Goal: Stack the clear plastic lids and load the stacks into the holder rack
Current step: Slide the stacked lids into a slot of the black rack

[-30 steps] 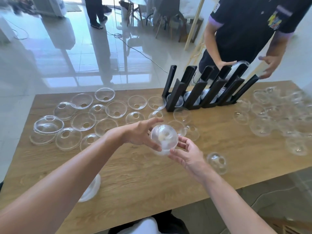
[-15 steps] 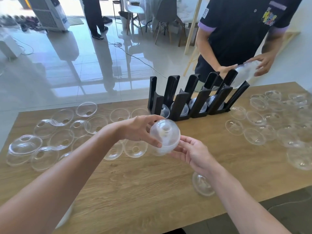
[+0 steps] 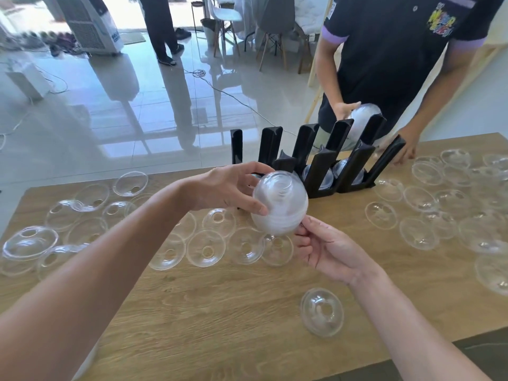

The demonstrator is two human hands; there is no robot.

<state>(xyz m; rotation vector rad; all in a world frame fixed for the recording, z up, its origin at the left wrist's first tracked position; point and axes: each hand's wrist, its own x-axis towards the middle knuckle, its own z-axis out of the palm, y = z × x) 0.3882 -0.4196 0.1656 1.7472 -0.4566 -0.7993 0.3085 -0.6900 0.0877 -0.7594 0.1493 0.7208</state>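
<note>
Nearest us, one lone lid (image 3: 322, 312) lies dome-up on the tabletop (image 3: 220, 312), just under our right forearm. Above it our two hands meet around one stack (image 3: 279, 206) of nested clear lids, held off the tabletop. Our left hand (image 3: 231, 188) grips the stack from its left side, thumb curled under near the rim and fingers over the top. Our right hand (image 3: 327, 248) comes up from below and to the right, fingers loosely curled, fingertips (image 3: 302, 225) touching the stack's lower edge; we cannot tell whether they pinch it.

Below and to the left of our left hand, loose lids (image 3: 203, 247) lie hollow side up in a spread; we count some fifteen there, a few overlapping, though glare blurs the far-left ones. To the right of our right hand a second spread (image 3: 417, 198) covers the tabletop; the lids there run into each other and we cannot count them exactly.

Just beyond the stack stands one black rack (image 3: 316, 160) with tall upright dividers, some slots already holding lids (image 3: 341, 171) at their base. Past the rack a second person (image 3: 398, 50) in a dark shirt stands at the tabletop's far edge, one hand holding another stack (image 3: 362, 118) at the rack's far right slots, the other resting on the tabletop. Further off are a glossy floor (image 3: 110, 105), chairs (image 3: 275, 23) and a cooler unit (image 3: 90, 23).
</note>
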